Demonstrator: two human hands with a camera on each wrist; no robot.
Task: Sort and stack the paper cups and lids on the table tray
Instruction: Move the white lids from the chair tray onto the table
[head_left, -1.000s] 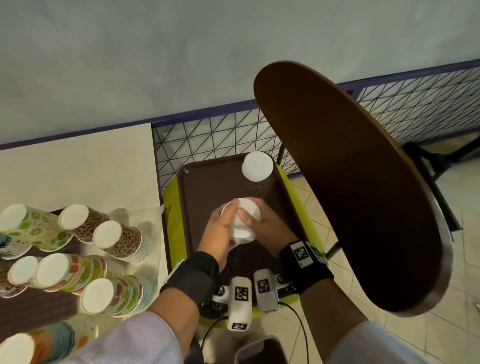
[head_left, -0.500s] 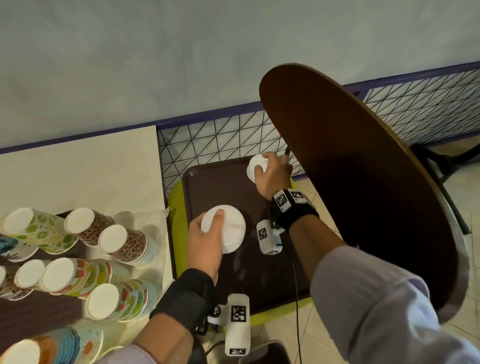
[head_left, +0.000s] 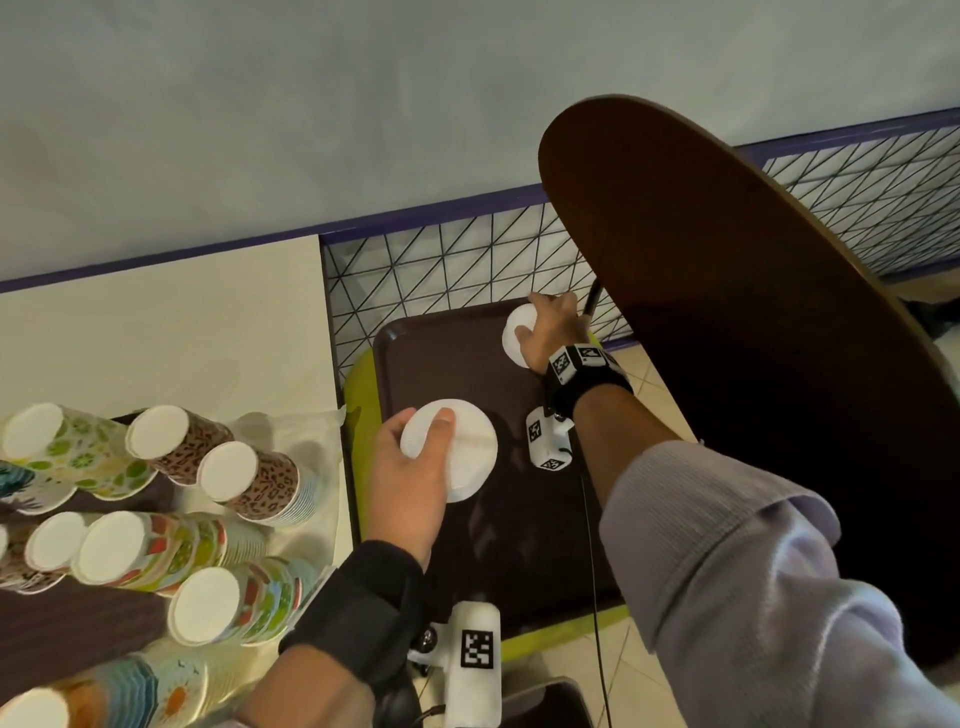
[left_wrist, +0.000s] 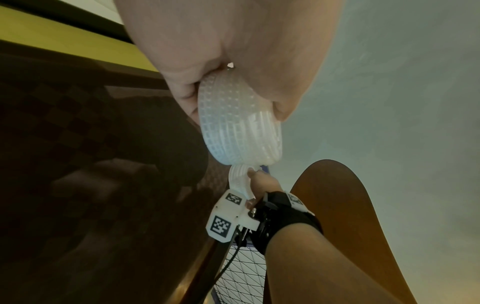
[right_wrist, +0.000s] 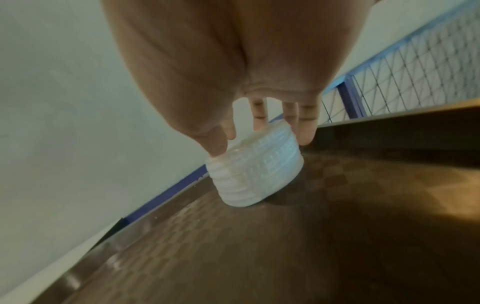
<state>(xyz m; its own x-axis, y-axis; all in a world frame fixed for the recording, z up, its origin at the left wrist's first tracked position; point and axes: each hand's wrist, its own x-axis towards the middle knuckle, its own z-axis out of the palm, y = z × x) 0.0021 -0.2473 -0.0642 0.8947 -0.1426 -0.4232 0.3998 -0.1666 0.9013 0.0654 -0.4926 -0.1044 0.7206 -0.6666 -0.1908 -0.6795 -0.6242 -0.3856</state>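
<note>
Lids, white ribbed plastic, in two round stacks | left hand (head_left: 410, 473) grips one stack (left_wrist: 239, 125) (held above the tray's left half) | right hand (right_wrist: 228, 67), fingers curled, clasps the other stack (right_wrist: 255, 164) standing at the far right corner of the glossy brown checkered tray (head_left: 519, 545)

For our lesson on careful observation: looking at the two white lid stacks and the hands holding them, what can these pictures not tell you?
- Lid count in the left hand's stack: ridges blurred in the left wrist view.
- Whether the far stack touches the tray: its tilted base is unclear in the right wrist view.
- Right hand's fingertips: hidden behind the stack in the head view.
</note>
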